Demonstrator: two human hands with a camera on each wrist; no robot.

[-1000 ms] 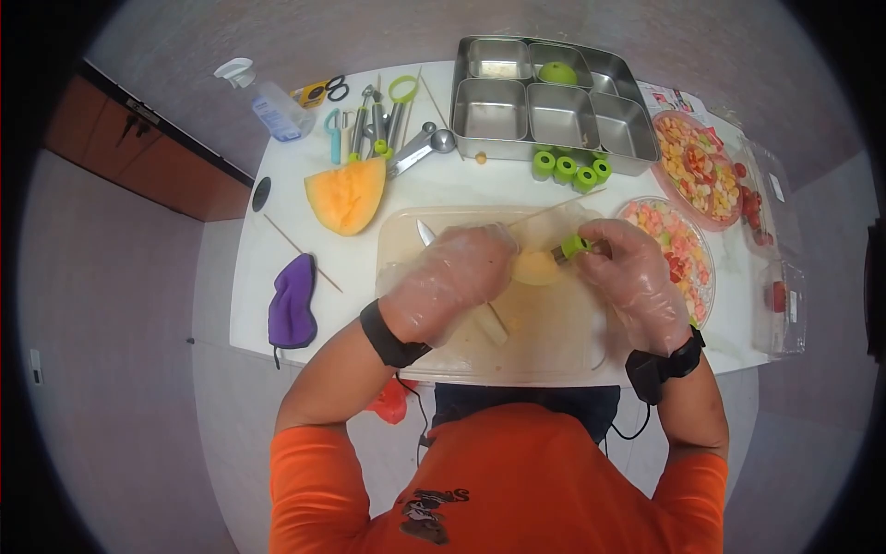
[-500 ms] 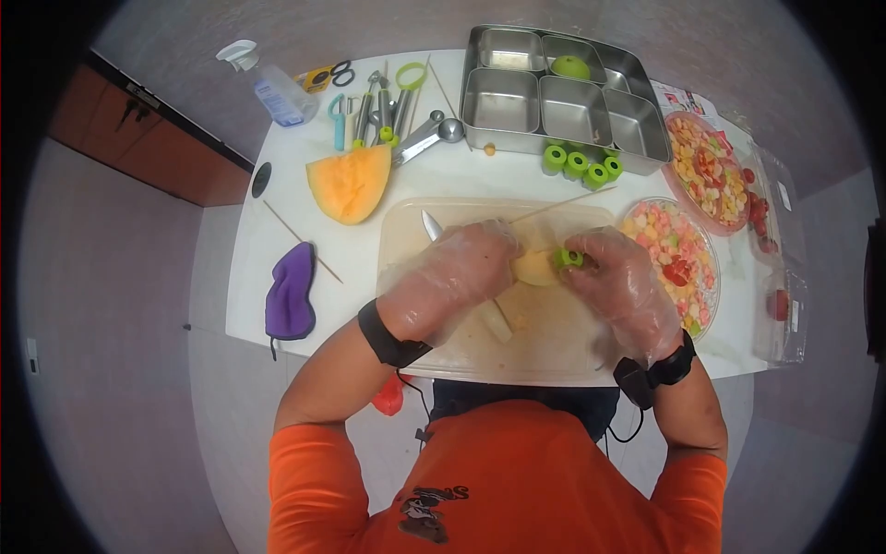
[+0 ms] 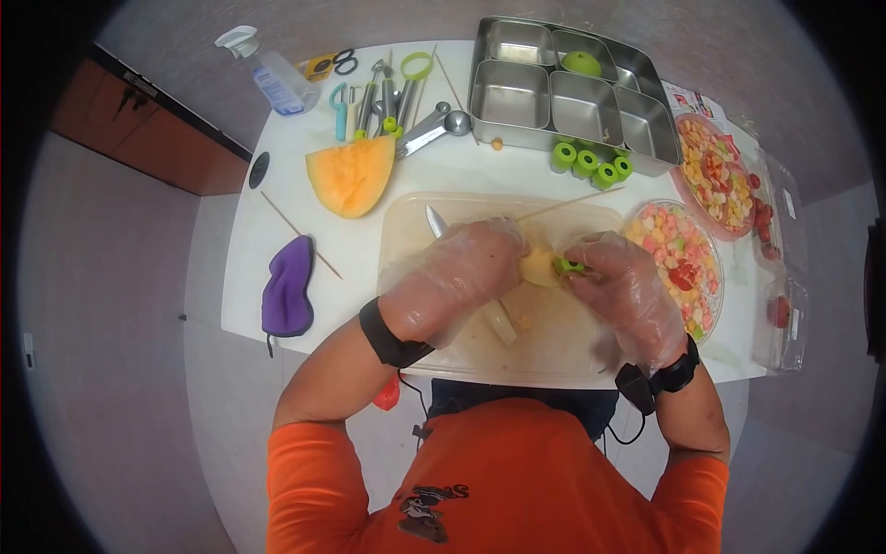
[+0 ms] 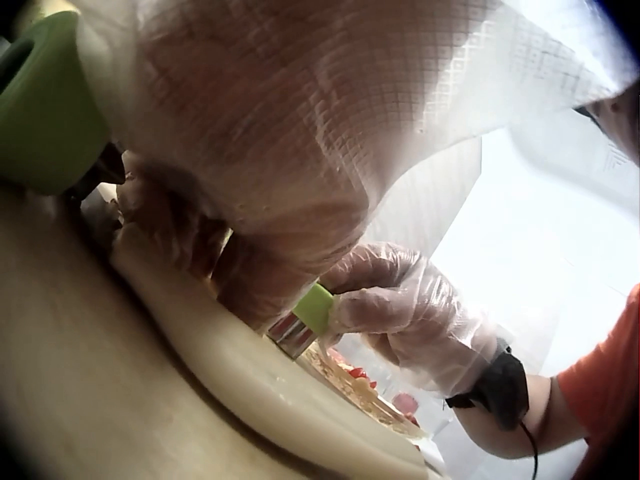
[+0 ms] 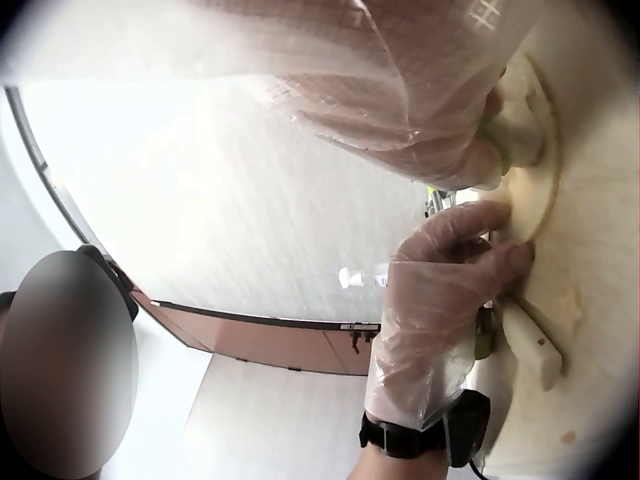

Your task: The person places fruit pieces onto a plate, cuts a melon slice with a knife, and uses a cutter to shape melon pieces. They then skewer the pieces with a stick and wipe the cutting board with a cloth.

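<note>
Both hands wear clear plastic gloves. My left hand (image 3: 460,270) holds a pale orange melon slice (image 3: 537,270) on the cutting board (image 3: 563,342), fingertips at its edge. In my right hand (image 3: 628,291) is a small green-topped fruit cutter (image 3: 567,266), its metal end down at the slice, as the left wrist view also shows at the metal tube (image 4: 292,336). A knife (image 3: 436,222) lies under the left hand, its blade tip and pale handle (image 3: 499,323) showing. Near the left hand, the left wrist view has another green piece (image 4: 50,120).
Behind the board stand a steel divided tray (image 3: 512,97) and several green cutters (image 3: 585,164). A large melon wedge (image 3: 353,180) lies at back left near utensils (image 3: 369,102). Plates of diced fruit (image 3: 678,240) are on the right; a purple cloth item (image 3: 290,288) and stick lie left.
The right hand has moved in toward the melon slice, and the cutter has gone from tilted beside it to its edge. The left hand stays about where it was. The head view has shifted slightly.
</note>
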